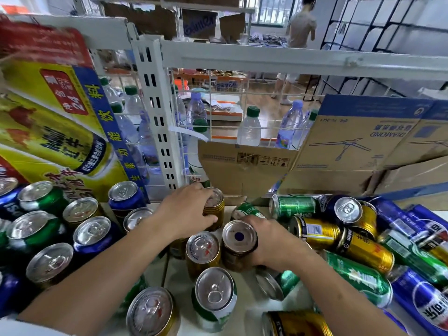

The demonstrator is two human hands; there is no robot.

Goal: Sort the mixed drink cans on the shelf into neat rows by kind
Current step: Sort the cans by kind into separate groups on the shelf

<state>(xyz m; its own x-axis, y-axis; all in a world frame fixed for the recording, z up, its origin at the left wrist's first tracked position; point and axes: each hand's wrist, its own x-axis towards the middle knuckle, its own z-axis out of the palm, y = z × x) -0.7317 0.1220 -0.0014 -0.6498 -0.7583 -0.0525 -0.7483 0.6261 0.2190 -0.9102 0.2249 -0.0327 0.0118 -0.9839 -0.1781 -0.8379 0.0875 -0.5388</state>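
At the middle of the shelf [247, 299] we see two upright gold cans held at once. The left grip [186, 212] is closed round the gold can [217, 207] at 12 o'clock, fingers over its rim and thumb on its side. The right grip [271, 241] is wrapped round the blue-dotted can [238, 238] just beside it at 1 o'clock. Another gold can [203, 251] stands touching the dotted one, and a green can [214, 294] stands at 6 o'clock. At 9 o'clock we see standing cans [48, 226], green and blue, set close together. At 3 o'clock lies a heap of cans [363, 238] on their sides, green, gold and blue mixed. Cardboard boxes [351, 146] stand at 2 o'clock, water bottles [249, 127] behind a wire grid at 12 o'clock, and a yellow carton [48, 132] leans at 10 o'clock.
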